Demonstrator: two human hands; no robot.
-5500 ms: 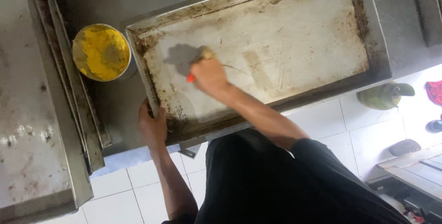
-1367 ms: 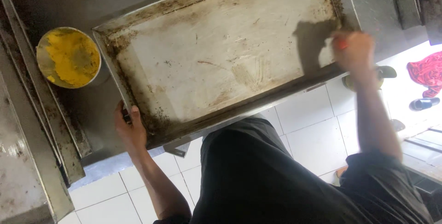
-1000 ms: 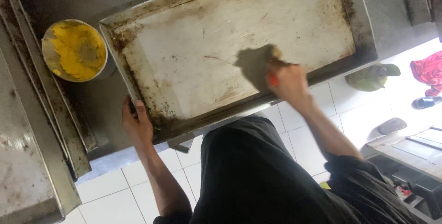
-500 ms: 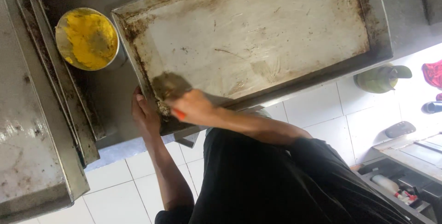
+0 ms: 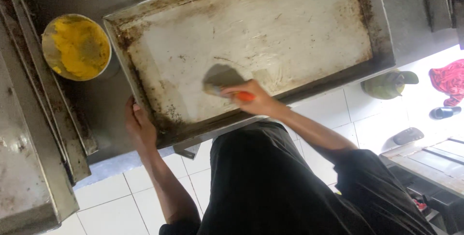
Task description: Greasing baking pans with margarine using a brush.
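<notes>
Brushing the tray [image 5: 270,27] — right hand [image 5: 258,100] gripping brush [image 5: 227,90].

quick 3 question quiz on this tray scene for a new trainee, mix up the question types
1. True or false: the left hand grips the near left edge of the metal baking tray.
2. What does the right hand hold? A) a brush with an orange handle B) a kitchen knife C) a folded cloth
3. Fill in: the round tin left of the tray holds a ____ coloured paste.

Key:
1. True: the fingers wrap the tray's rim near its corner.
2. A: its bristles rest on the tray's surface.
3. Yellow.
</notes>
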